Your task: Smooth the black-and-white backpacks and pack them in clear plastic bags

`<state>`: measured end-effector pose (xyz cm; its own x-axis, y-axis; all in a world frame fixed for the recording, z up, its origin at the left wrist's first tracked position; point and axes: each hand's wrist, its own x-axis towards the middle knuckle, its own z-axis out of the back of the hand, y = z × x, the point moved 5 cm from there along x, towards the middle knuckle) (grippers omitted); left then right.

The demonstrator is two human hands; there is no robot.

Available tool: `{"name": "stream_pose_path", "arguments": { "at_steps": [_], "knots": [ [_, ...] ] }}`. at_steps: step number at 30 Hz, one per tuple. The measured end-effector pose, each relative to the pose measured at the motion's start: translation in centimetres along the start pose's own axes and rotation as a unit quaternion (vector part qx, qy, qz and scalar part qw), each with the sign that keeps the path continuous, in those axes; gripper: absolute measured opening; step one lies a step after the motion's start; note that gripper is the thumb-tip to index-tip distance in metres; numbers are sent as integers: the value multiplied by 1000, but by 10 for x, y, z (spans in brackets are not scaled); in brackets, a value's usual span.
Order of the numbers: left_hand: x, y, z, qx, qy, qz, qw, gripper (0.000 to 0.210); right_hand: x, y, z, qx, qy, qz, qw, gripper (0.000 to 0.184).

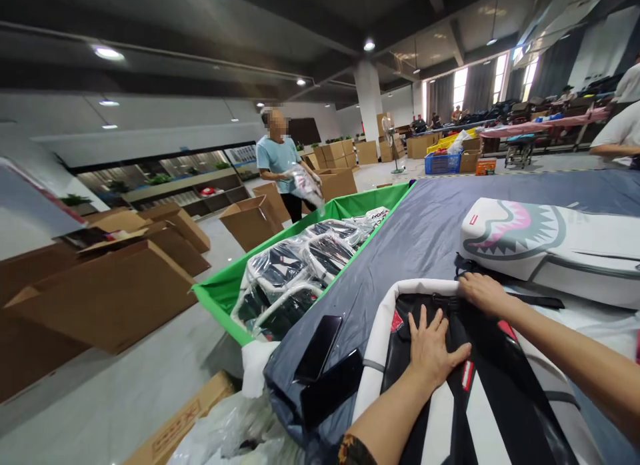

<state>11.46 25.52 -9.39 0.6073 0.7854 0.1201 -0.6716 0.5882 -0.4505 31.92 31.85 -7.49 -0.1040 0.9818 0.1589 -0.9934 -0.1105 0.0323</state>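
Observation:
A black-and-white backpack [400, 398] lies on the table with its black panel up, showing white stripes and small red labels. My left hand [431, 348] presses flat on that panel, its fingers spread. At the backpack's top edge, my right hand [483, 293] has its fingers curled over the white rim, partly hidden. Just beyond it rests a white backpack [595, 235] with a pink and grey shark-mouth print. Two dark phones [320, 348] lie left of the nearer backpack.
A green-sided bin [220, 315] holding several plastic-wrapped backpacks [285, 268] adjoins the grey-covered table [370, 251]. Behind it a person [277, 158] holds a wrapped item. Open cardboard boxes [115, 291] stand left; clear plastic [225, 431] sits low in front.

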Motion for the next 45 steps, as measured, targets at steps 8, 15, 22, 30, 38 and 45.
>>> {"name": "stream_pose_path", "arguments": {
  "at_steps": [8, 15, 22, 30, 38, 45],
  "knots": [
    [13, 6, -3, 29, -53, 3, 998, 38, -3, 52, 6, 9, -67, 0, 998, 46],
    [18, 1, 8, 7, -50, -3, 999, 38, -166, 134, 9, -52, -122, 104, 986, 47],
    [-35, -27, 42, -12, 20, -135, 991, 21, -148, 137, -3, 2, -107, 42, 993, 42],
    [-83, -29, 15, 190, 94, -253, 944, 25, -121, 115, 9, 82, -133, 5, 988, 45],
    [-77, -2, -7, 153, 81, -159, 972, 59, -176, 209, 53, 176, 2, 401, 899, 16],
    [-73, 10, 9, 133, 59, -231, 962, 48, -190, 212, -7, 197, -31, 459, 866, 9]
  ]
}}
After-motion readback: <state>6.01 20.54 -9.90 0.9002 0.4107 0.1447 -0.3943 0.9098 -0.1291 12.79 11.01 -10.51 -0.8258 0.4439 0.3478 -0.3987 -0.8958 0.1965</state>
